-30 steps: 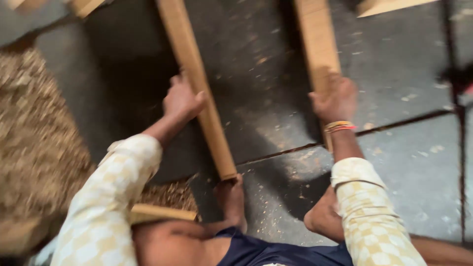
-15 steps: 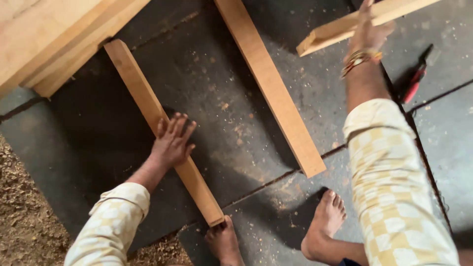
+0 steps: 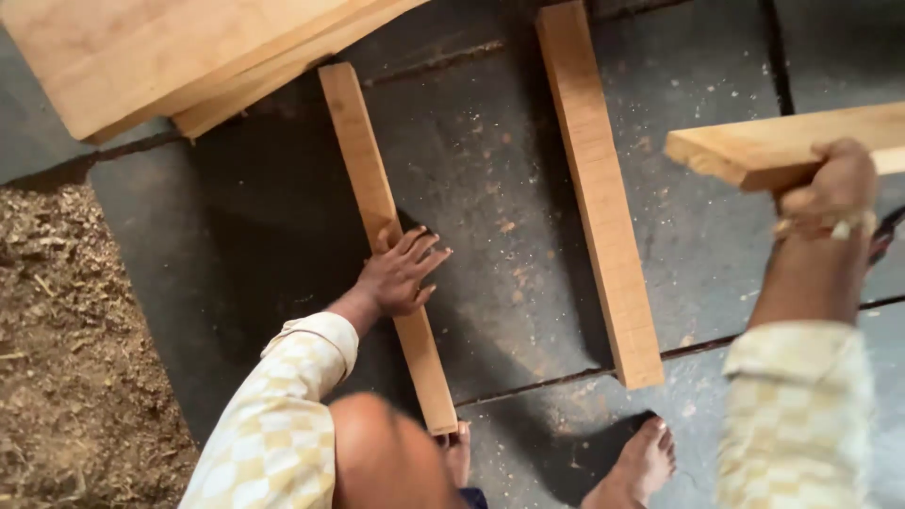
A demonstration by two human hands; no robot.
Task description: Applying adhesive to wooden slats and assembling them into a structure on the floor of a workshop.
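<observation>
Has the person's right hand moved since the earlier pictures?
Yes. The right hand left the middle plank and now grips a third plank further right.

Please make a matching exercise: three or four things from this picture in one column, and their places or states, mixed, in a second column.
Things:
1. narrow pale wooden strip
2. wide pale wooden plank
3. short pale wooden board
4. brown sawdust heap

States:
A. lifted, gripped by right hand
B. at the left, on the ground
C. flat, under left hand
D. flat on dark floor, untouched

Pairs: 1-C, 2-D, 3-A, 4-B
</observation>
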